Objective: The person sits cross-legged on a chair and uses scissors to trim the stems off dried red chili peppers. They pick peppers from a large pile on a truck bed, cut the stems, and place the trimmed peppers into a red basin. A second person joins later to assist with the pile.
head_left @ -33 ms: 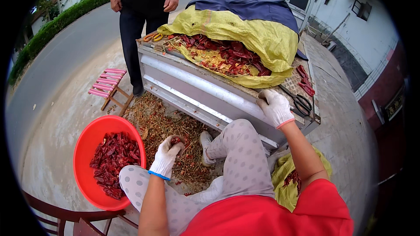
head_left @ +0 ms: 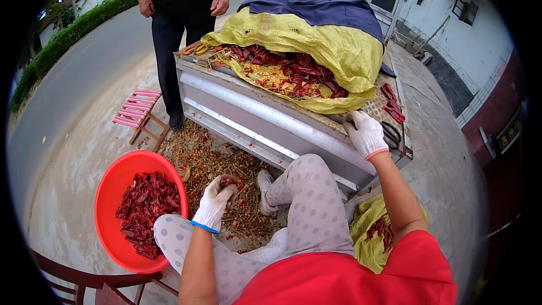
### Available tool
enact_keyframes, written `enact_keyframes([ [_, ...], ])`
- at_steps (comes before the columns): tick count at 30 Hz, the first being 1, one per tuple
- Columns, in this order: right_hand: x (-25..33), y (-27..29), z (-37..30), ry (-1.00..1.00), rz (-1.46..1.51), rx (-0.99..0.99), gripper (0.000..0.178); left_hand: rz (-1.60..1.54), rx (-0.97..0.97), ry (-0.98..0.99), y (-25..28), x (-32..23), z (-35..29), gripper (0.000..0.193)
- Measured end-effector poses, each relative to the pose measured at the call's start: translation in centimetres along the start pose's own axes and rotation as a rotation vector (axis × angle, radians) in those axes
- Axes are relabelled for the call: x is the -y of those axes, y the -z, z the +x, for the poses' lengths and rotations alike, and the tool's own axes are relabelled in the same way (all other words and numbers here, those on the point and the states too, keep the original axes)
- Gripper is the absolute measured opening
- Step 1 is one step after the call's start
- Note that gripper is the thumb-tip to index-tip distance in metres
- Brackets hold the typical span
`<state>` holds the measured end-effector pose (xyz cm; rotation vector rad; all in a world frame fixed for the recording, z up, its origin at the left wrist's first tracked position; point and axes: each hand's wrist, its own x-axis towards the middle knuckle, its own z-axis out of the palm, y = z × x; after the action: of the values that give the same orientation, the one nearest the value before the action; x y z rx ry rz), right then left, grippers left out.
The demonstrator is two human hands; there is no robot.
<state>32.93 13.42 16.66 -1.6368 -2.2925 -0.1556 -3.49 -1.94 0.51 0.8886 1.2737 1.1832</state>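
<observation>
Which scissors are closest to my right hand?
The black-handled scissors, right beside your gloved right hand; the orange-handled pair lies well off to the left.

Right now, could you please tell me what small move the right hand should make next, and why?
Perhaps slide the right hand onto the black-handled scissors' handles: these show uncovered just beside it, while the left hand holds dark red peppers.

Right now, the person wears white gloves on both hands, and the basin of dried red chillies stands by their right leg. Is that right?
One side is wrong: the head view shows the red basin of dried red chillies by the person's left leg. The left hand and right hand are white-gloved, as you say.
</observation>
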Motion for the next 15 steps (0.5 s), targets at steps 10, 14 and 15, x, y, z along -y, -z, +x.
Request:
enact_keyframes([
  [10, -13.7, 2.6, -0.4, -0.367, -0.364, 0.299, 0.036, -0.165, 0.181, 0.004, -2.5, -1.6, -1.0, 0.029],
  [14, -14.4, 3.5, -0.3, -0.427, -0.306, 0.373, 0.041, -0.11, 0.068, 0.091, -2.6, -1.1, -0.9, 0.025],
  [15, -14.7, 3.8, -1.0, -0.424, -0.244, 0.313, 0.041, -0.115, 0.061, 0.081, -2.5, -1.1, -0.9, 0.024],
])
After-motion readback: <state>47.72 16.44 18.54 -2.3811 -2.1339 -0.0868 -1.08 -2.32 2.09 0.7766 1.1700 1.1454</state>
